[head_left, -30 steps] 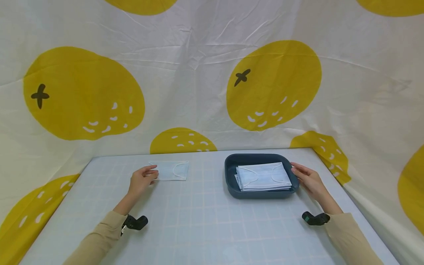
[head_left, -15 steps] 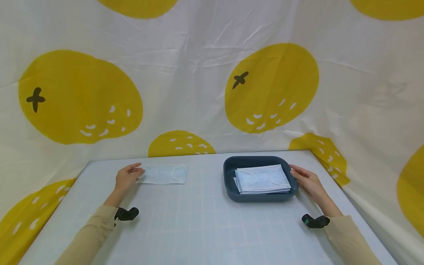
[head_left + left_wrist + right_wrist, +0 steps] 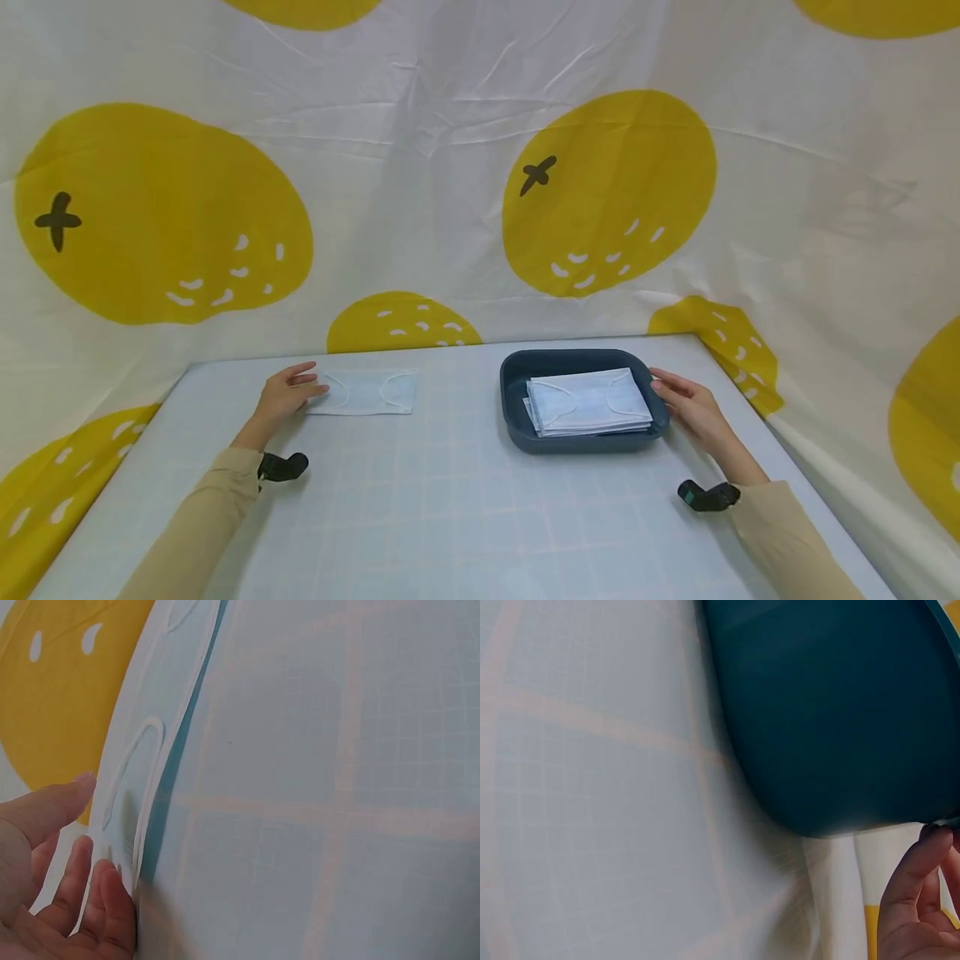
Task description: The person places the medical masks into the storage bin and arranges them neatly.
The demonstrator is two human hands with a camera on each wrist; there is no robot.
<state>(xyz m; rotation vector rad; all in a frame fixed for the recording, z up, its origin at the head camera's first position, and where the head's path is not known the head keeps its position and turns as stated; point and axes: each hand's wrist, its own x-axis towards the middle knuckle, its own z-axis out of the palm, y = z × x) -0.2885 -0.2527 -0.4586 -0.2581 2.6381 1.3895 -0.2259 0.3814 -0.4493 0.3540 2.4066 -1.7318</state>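
A pale blue face mask (image 3: 367, 393) lies flat on the table toward the back left, its white ear loops on top. My left hand (image 3: 283, 398) is at the mask's left end, fingers loosely bent and apart. In the left wrist view, the thumb (image 3: 56, 806) stands away from the other fingers, and nothing is pinched between them. On the right, a dark blue tray (image 3: 517, 439) holds a stack of face masks (image 3: 588, 402). My right hand (image 3: 693, 410) pinches the tray's right rim; in the right wrist view the thumb (image 3: 922, 862) meets the rim, with other fingers partly hidden.
The table (image 3: 450, 500) wears a light checked cover. A white curtain (image 3: 420, 208) printed with large yellow fruit hangs right behind its back edge. A black wrist camera (image 3: 283, 467) sits on the left sleeve, another wrist camera (image 3: 708, 496) on the right.
My left hand has moved left off the single face mask, uncovering its left ear loop, and its fingers have spread a little. My right hand has stayed at the tray's rim.
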